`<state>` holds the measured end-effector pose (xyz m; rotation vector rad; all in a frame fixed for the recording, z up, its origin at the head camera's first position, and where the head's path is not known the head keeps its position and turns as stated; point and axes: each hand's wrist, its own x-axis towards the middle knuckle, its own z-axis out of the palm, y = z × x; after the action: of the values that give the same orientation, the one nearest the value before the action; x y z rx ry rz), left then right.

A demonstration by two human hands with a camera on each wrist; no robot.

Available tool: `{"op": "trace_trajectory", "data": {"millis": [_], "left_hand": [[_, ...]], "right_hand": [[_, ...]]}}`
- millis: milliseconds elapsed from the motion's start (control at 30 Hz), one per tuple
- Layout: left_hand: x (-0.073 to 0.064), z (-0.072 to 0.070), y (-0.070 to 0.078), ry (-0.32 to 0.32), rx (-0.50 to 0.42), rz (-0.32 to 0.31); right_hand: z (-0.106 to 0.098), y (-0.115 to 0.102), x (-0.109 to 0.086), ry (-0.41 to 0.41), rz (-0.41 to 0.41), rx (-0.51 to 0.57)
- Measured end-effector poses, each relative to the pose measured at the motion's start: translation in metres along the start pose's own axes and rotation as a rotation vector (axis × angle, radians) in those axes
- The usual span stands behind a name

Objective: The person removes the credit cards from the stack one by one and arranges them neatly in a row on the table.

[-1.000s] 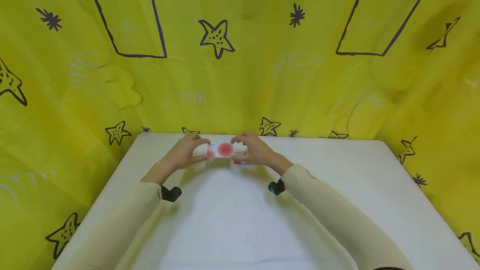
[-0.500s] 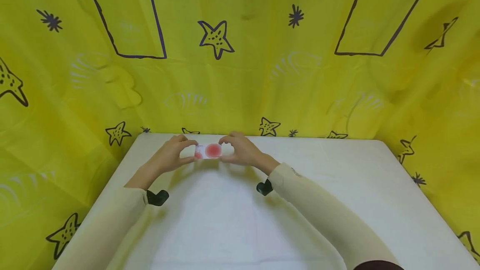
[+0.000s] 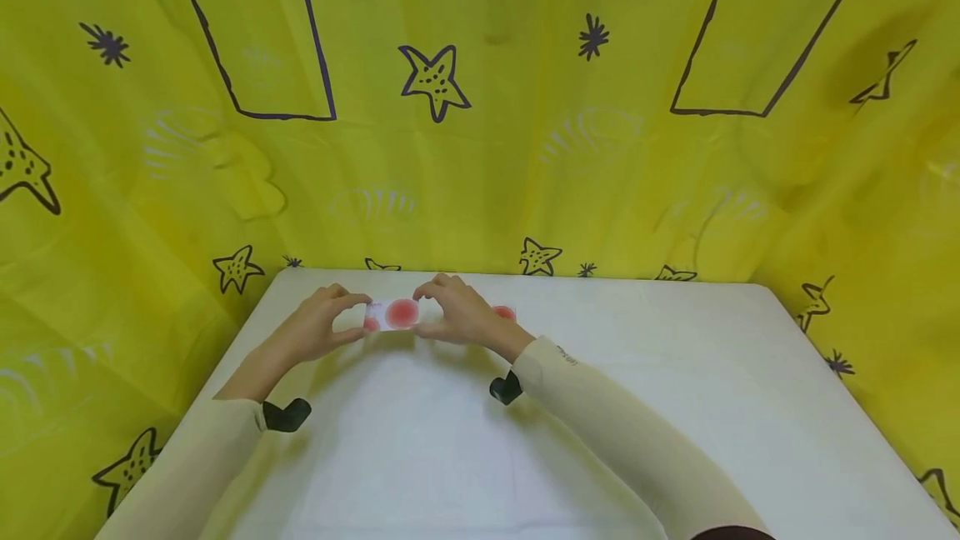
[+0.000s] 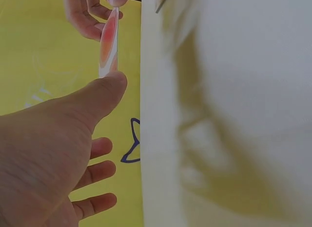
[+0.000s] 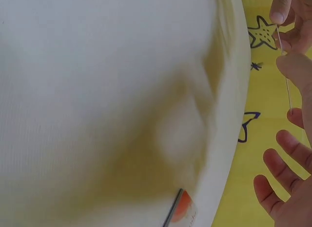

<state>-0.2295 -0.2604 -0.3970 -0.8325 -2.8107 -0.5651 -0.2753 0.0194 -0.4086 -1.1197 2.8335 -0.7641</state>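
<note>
A thin white card with red round spots [image 3: 401, 315] is held up over the far part of the table, its printed face toward the head camera. My left hand [image 3: 311, 327] pinches its left end between thumb and forefinger. At the right end, my right hand [image 3: 461, 313] grips it the same way. Seen almost edge-on in the right wrist view, the card [image 5: 286, 85] is a slim line between the fingertips. A similar white and red item [image 3: 505, 312] with a dark edge [image 5: 172, 208] lies on the table behind my right wrist, partly hidden.
The white-covered table [image 3: 637, 382] reaches back to a yellow curtain [image 3: 480, 173] printed with stars and frames. Both forearms in pale sleeves [image 3: 607, 423] stretch over the table, with a dark wrist device [image 3: 287, 415] at each cuff.
Both hands have carried the card leftward and slightly nearer, keeping their pinch on its ends. The similar item, partly covered by my right hand earlier, now shows to the right of that hand.
</note>
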Motion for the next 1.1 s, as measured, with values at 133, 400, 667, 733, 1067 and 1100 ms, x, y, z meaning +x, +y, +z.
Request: {"op": "trace_trajectory", "data": {"millis": [133, 400, 667, 733, 1067, 1100], "left_hand": [[-0.007, -0.001, -0.003, 0.006, 0.004, -0.002], [-0.016, -0.001, -0.007, -0.031, -0.005, -0.024], [-0.024, 0.004, -0.011, -0.054, -0.002, -0.045], [-0.027, 0.005, -0.013, -0.058, -0.011, -0.047], [-0.035, 0.018, -0.021, -0.077, -0.019, -0.061], [-0.035, 0.018, -0.021, -0.083, -0.02, -0.066]], "right_hand": [[0.006, -0.004, 0.001, -0.014, 0.007, 0.001], [0.017, -0.011, 0.002, -0.012, 0.023, -0.023], [0.032, -0.019, 0.001, -0.005, 0.06, -0.069], [0.035, -0.021, 0.001, 0.001, 0.06, -0.074], [0.046, -0.027, -0.002, -0.012, 0.069, -0.085], [0.047, -0.027, -0.003, -0.016, 0.069, -0.086]]}}
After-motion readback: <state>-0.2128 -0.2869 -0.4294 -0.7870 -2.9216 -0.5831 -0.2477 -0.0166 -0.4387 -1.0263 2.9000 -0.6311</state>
